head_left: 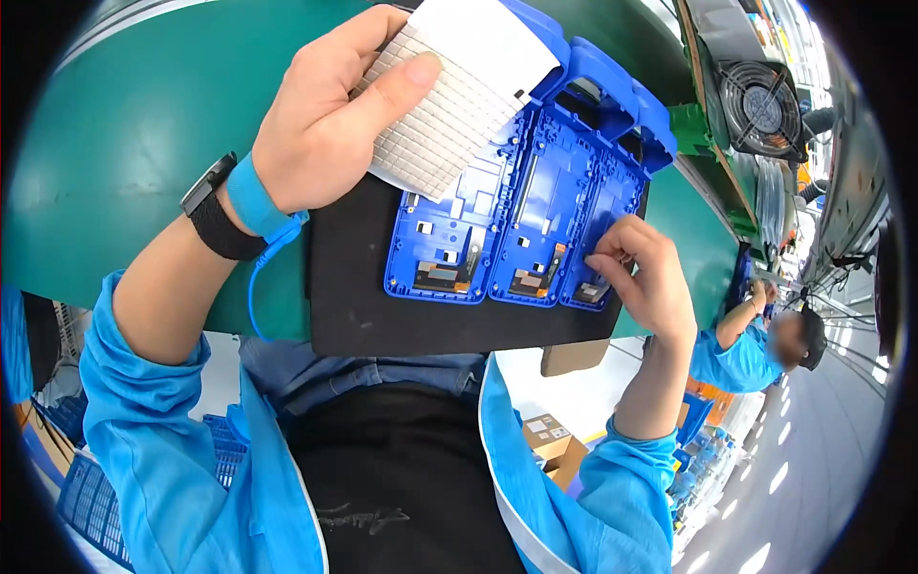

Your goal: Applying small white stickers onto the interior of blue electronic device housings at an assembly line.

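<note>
My left hand (pixel 320 129) grips a white sheet (pixel 435 115) scored into rows of small square pads, its thumb flat on the pads. Beneath and beyond it, three blue plastic housings lie side by side: a left one (pixel 448 244), a middle one (pixel 553 206) and a right one (pixel 617 196). Small white squares and dark parts with orange flex strips show inside them. Over the right housing, my right hand (pixel 655 273) has its thumb and fingertips pinched together; whatever is between them is too small or hidden. The sheet covers part of the left housing.
A black mat (pixel 359 277) lies under the housings on a green table (pixel 143 143). From my left wrist strap (pixel 253 196) hangs a blue cord (pixel 253 297). A fan (pixel 765 110) stands at the far right. Another person (pixel 746 349) works beyond my right arm.
</note>
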Motion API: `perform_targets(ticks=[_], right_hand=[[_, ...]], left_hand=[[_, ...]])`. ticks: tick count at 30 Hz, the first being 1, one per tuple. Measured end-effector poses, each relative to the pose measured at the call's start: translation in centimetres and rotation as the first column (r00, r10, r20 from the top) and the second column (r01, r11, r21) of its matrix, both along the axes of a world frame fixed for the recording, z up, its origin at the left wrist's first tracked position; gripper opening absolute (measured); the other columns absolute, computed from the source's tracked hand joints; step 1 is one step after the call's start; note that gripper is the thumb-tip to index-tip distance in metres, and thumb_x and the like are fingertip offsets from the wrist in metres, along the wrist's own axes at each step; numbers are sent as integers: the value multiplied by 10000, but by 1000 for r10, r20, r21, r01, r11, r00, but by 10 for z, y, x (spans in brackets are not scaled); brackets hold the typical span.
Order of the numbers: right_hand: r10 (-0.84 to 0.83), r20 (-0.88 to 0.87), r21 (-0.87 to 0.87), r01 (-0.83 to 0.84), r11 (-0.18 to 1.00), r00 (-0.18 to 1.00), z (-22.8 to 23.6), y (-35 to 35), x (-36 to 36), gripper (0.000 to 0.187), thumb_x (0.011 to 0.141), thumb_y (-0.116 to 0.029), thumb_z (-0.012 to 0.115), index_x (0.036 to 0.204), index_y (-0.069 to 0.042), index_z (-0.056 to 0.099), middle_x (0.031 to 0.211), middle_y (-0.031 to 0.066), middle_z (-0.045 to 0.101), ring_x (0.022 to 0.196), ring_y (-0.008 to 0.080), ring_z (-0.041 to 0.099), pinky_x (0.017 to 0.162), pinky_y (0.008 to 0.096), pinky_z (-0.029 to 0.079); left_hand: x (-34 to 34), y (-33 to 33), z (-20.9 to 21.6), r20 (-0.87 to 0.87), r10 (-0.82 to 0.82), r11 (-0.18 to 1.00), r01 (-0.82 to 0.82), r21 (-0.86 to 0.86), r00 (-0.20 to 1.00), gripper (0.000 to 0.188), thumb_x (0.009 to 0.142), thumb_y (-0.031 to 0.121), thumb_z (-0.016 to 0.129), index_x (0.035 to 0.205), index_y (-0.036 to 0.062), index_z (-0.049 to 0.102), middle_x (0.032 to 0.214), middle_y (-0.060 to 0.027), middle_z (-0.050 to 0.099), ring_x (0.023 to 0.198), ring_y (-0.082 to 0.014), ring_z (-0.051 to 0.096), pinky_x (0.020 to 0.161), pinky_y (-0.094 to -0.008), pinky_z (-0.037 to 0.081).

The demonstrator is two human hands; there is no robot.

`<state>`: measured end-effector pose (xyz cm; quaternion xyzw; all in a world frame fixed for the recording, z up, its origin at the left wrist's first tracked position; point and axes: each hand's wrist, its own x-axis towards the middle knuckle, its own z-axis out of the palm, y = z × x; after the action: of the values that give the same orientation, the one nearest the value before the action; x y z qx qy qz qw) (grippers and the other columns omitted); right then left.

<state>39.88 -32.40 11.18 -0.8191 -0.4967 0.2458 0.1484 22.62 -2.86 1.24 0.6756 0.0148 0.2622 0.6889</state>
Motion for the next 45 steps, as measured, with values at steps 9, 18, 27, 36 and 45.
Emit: perform_targets(ticks=[9,18,27,36,45], right_hand=[[-15,-6,50,16,999,1000,-2,-5,-1,93,808,84,688,832,39,610,866,91,583,731,180,572,641,291,463],[-18,-22,-4,18,1000,1000,6,-9,1,92,815,90,645,856,34,584,875,104,571,744,221,564,670,308,461],[39,-2,-68,-39,997,999,11,-24,8,108,788,54,686,863,15,619,942,106,566,880,255,559,756,338,453],[78,29,-109,-74,991,997,8,-26,8,139,769,40,721,877,0,644,943,99,560,914,271,552,784,348,453],[82,59,-118,-75,990,995,6,-22,4,138,766,33,732,876,-3,656,931,93,567,914,266,553,770,353,453]], left_hand=[[0,0,-1,-21,-3,1000,4,11,1000,305,1075,213,512,1268,-21,545,1066,-61,697,941,-56,633,826,-213,479],[-1,2,-2,-26,-11,1000,11,20,1000,308,1077,202,505,1279,-27,538,1100,-66,694,976,-69,641,864,-221,488],[23,4,-14,-22,11,1000,-11,13,1000,309,1073,195,508,1286,-28,539,1116,-71,693,997,-77,641,878,-223,487],[28,-3,-8,4,-43,975,42,-217,999,252,1032,161,576,1190,-31,539,1063,-44,652,936,-64,588,834,-223,468],[79,8,-38,898,-294,868,484,108,328,259,1029,179,585,1177,-30,544,1044,-35,651,920,-60,585,818,-217,462]])
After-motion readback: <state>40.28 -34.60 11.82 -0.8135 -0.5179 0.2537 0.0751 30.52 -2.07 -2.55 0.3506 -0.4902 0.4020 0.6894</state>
